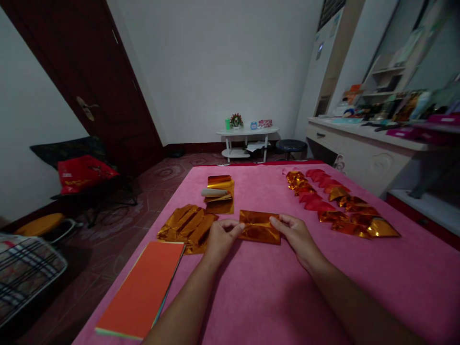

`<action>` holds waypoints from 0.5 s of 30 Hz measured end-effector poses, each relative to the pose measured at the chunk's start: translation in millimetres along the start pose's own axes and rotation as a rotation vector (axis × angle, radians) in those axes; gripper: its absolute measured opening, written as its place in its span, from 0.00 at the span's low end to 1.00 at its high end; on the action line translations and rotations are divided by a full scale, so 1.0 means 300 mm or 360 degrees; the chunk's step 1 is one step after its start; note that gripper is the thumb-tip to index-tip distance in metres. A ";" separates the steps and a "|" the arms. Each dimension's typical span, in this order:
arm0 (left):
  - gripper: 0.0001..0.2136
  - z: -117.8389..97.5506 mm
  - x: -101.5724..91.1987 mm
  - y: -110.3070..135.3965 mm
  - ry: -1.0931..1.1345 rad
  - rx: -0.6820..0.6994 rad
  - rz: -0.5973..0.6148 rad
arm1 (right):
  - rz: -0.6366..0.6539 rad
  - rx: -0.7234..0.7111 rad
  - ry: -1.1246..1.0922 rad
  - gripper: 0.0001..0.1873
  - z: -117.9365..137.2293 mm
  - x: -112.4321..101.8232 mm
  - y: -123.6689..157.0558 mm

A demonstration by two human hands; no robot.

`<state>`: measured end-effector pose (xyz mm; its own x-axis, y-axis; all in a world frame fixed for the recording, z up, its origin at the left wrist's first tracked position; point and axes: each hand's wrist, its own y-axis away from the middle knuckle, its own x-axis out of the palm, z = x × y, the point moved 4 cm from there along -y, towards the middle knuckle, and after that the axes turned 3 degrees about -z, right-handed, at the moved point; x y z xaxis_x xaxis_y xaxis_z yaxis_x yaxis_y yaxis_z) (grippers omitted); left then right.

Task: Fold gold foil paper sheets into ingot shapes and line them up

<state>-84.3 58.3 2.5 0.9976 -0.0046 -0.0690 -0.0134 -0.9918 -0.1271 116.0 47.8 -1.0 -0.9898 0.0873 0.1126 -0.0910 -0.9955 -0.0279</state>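
A shiny gold foil paper sheet [259, 235], creased across its middle, is held between both hands just over the pink tabletop. My left hand [223, 237] pinches its left edge between thumb and fingers. At the right edge, my right hand [293, 232] grips the same sheet, thumb on top. Just left of my left hand lies a spread of creased gold foil sheets [187, 225]. Behind it sits a stack of gold foil [220, 207] with a grey bar-shaped object [214, 192] resting on it. Nearer me is a stack of orange paper [143, 287].
Rows of folded gold foil pieces [359, 218] and folded red pieces [312, 199] lie on the right of the pink-covered table [273, 297]. Beyond stand a small white table [247, 131] and a dark stool [291, 145]. A cluttered white desk [355, 136] is at right.
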 end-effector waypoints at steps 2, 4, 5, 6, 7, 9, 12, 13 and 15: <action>0.11 -0.003 -0.002 0.001 0.0051 -0.0027 -0.0033 | -0.0022 -0.0049 0.0029 0.16 0.003 -0.002 0.002; 0.10 -0.003 -0.004 0.001 0.0084 -0.0036 -0.0061 | -0.0021 -0.0075 0.0073 0.16 0.001 -0.003 0.004; 0.10 -0.003 -0.004 0.002 0.0097 -0.0031 -0.0067 | -0.0012 -0.0078 0.0090 0.16 -0.001 -0.002 0.004; 0.10 -0.003 -0.003 0.002 0.0110 -0.0022 -0.0073 | -0.0001 -0.0076 0.0101 0.15 -0.002 0.000 0.005; 0.10 -0.003 -0.003 0.003 0.0125 -0.0016 -0.0080 | 0.0009 -0.0071 0.0107 0.15 -0.003 0.002 0.007; 0.11 0.000 -0.002 0.005 0.0153 -0.0027 -0.0091 | 0.0017 -0.0058 0.0098 0.15 -0.001 0.007 0.010; 0.11 0.006 0.001 0.008 0.0158 -0.0066 -0.0112 | -0.0004 -0.0034 0.0043 0.15 0.003 0.012 0.016; 0.11 0.006 0.001 0.009 0.0150 -0.0068 -0.0117 | -0.0014 -0.0029 0.0019 0.15 0.004 0.012 0.018; 0.10 0.007 0.003 0.010 0.0133 -0.0061 -0.0127 | -0.0041 -0.0026 -0.0020 0.15 0.005 0.011 0.021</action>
<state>-83.7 55.7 0.1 0.9976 0.0658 0.0226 0.0675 -0.9936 -0.0909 112.5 41.9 0.8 -0.9857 0.1121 0.1260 -0.1181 -0.9921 -0.0411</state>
